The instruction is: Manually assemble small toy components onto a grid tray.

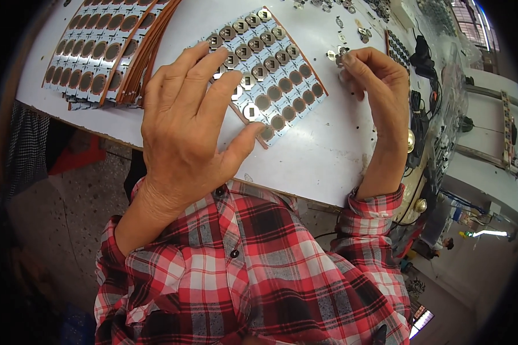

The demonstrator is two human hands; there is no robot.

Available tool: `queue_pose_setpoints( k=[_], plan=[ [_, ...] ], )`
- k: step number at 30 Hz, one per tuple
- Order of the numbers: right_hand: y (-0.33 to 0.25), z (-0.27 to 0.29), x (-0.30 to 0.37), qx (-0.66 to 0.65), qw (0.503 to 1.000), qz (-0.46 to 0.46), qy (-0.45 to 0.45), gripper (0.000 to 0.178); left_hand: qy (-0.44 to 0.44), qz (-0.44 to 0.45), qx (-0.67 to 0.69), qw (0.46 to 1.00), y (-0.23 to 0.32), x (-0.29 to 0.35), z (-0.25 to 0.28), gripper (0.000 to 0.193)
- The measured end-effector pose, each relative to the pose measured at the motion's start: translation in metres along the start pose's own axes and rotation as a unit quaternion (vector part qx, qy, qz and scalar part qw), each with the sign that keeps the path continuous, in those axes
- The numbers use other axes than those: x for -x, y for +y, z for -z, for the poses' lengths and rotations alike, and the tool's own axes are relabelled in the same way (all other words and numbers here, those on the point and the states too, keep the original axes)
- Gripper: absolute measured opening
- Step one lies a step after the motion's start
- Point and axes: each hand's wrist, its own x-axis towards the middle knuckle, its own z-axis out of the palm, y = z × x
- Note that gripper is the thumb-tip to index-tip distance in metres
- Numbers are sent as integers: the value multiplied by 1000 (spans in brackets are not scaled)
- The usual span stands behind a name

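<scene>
A panel of small circuit boards (318,78) lies at an angle on the white table. Rows of shiny metal coin-cell clips (251,111) sit on its far and left pads, while the dark round pads (298,105) toward its near right side are bare. My left hand (184,115) spreads over the panel's left side, fingers apart, thumb near its near corner; it hides some of the clips. Right of the panel, my right hand (381,80) pinches a small shiny metal clip (341,56) between thumb and forefinger, just above the table.
A thick stack of similar panels (92,52) with brown edges stands at the left on the table (305,161). Loose metal clips (364,34) lie scattered at the far right. Another filled panel (398,49), black cables (421,57) and clear plastic bags (452,75) are beyond my right hand.
</scene>
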Motion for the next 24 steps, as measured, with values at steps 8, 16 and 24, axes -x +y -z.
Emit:
queue_pose_setpoints(
  k=[8,16,24],
  plan=[
    [5,8,4,-48,998,3,30,28,0,-3,-9,1000,-1,0,0,59],
    [6,4,4,-227,973,15,-25,24,5,-4,-8,1000,-1,1,-3,58],
    [4,3,3,-233,972,-21,13,20,13,-5,-2,1000,-1,2,-2,58]
  ],
)
